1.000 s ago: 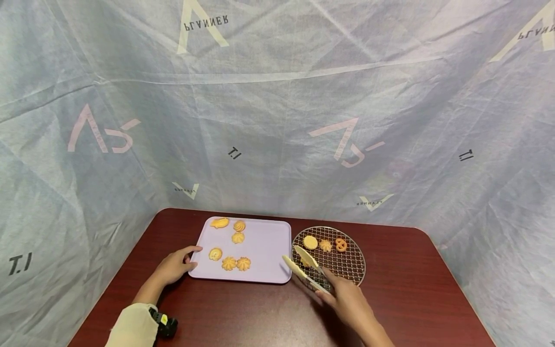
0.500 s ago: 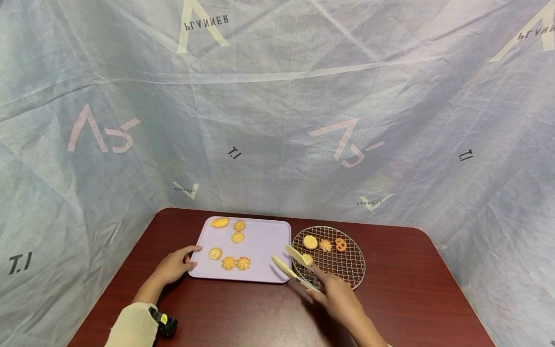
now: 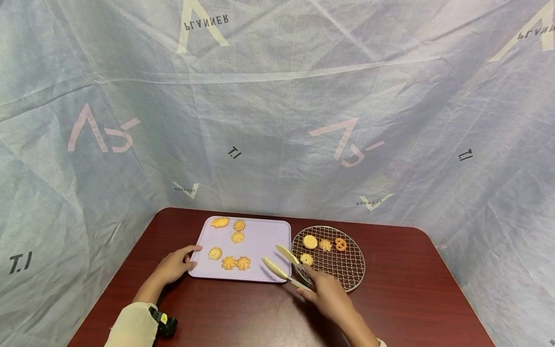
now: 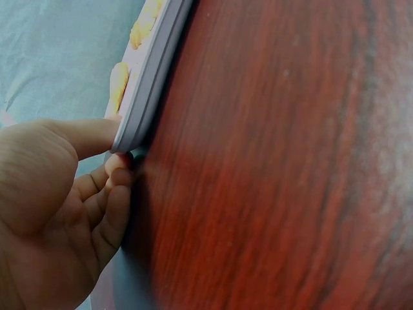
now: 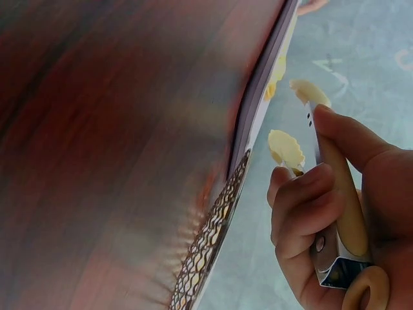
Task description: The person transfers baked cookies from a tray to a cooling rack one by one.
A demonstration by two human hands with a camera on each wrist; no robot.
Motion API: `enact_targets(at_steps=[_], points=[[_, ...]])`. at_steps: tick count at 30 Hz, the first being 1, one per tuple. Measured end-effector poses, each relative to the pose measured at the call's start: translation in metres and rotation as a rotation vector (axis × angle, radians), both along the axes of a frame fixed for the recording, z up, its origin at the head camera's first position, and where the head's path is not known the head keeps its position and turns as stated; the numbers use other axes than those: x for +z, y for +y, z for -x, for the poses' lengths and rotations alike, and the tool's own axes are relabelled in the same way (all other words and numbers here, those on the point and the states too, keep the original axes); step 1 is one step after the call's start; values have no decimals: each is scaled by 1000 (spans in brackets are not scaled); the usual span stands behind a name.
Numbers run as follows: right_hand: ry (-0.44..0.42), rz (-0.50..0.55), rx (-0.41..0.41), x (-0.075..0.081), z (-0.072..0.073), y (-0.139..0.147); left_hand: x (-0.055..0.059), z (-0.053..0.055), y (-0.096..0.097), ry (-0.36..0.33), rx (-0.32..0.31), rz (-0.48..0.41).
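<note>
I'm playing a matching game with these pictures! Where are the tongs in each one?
Head: the tongs are low, with their tips just left of centre, in the right hand.
Left wrist: not in it.
Right wrist: on the right side, in that hand.
Shared landmark: the purple tray, low in head, upper left in left wrist, upper right in right wrist.

Reaches forward with both forearms (image 3: 149, 289); pinches with the left hand (image 3: 173, 266) between thumb (image 4: 93, 135) and curled fingers (image 4: 113, 200); grips with the right hand (image 3: 329, 294), with outstretched thumb facing bent fingers
</note>
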State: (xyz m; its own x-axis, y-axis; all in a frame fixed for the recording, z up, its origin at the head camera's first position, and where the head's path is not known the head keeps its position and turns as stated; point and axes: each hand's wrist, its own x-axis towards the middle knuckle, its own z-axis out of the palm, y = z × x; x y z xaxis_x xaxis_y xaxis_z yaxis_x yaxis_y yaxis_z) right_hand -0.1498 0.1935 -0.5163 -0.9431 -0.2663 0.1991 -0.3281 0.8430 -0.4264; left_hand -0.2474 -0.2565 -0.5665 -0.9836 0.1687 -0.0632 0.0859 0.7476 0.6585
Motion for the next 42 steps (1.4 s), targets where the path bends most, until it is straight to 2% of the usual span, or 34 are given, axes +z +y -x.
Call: enact_targets(at_steps=[10, 19, 28, 42], points=[[-30, 6, 24, 1, 4, -12, -1, 0, -1, 1, -2, -9], [-51, 12, 60, 1, 8, -21, 4, -3, 2, 2, 5, -15], [-70, 10, 78, 1, 9, -28, 5, -3, 3, 0, 7, -6], [-88, -60, 92, 0, 10, -37, 8, -5, 4, -8, 9, -14]])
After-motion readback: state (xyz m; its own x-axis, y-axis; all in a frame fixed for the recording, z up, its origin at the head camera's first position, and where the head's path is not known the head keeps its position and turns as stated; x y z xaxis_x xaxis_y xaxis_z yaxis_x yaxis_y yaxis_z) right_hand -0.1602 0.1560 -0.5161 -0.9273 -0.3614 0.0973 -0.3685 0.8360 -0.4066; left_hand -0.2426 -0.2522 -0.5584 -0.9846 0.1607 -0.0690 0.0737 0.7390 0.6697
